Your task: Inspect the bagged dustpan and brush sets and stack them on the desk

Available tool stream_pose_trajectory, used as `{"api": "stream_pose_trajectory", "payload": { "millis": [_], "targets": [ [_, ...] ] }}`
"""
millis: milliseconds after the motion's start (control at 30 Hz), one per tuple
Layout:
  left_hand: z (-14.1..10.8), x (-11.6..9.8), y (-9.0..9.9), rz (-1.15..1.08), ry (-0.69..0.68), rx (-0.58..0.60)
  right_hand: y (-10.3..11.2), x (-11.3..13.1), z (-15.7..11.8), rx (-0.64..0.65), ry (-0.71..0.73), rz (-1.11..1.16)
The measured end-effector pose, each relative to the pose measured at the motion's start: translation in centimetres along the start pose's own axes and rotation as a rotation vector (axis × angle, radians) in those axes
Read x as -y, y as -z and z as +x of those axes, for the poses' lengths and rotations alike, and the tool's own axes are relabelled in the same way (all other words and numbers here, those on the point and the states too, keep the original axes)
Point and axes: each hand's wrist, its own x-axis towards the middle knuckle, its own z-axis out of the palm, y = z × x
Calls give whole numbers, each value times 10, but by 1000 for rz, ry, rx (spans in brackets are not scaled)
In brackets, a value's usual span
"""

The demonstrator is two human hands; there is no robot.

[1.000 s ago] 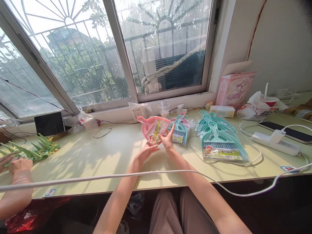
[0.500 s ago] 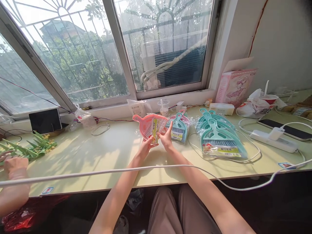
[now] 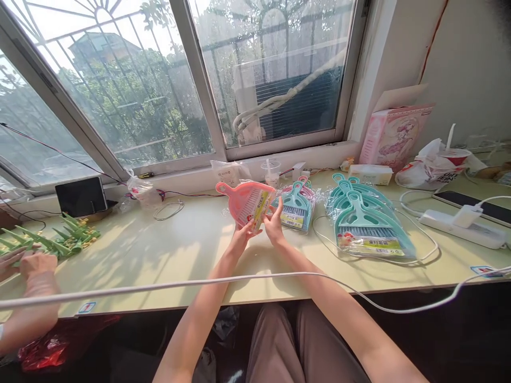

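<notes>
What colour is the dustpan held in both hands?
Pink, with a yellow label; the pink dustpan shows best in the head view.

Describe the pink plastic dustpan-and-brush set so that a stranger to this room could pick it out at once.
Start at the pale green table under the big window. At its middle, the left hand and right hand hold up the pink plastic dustpan-and-brush set. The teal dustpan sets lie flat to its right; it alone is lifted.

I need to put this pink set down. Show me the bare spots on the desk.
Bare desk lies between the green pieces and the hands: left hand, right hand, both holding the pink dustpan set. Rightward it is crowded: teal sets, cables, power strip.
</notes>
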Motion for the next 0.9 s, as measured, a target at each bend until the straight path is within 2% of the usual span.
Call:
{"api": "stream_pose_trajectory", "payload": {
  "millis": [67, 233, 367, 467, 733, 900],
  "targets": [
    [1, 2, 0, 32, 4, -7, 2, -3, 2, -17, -8, 16],
    [1, 8, -5, 208, -25, -130, 7, -9, 8, -53, -29, 14],
    [3, 12, -5, 265, 17, -81, 10, -11, 11, -81, -51, -12],
    [5, 15, -3, 268, 0, -57, 11, -12, 11, -76, -54, -13],
    [11, 20, -1, 311, -18, -31, 12, -18, 14, -127, -69, -65],
    [13, 23, 2, 290, -28, -35, 12, -17, 12, -122, -25, -121]
  ]
}}
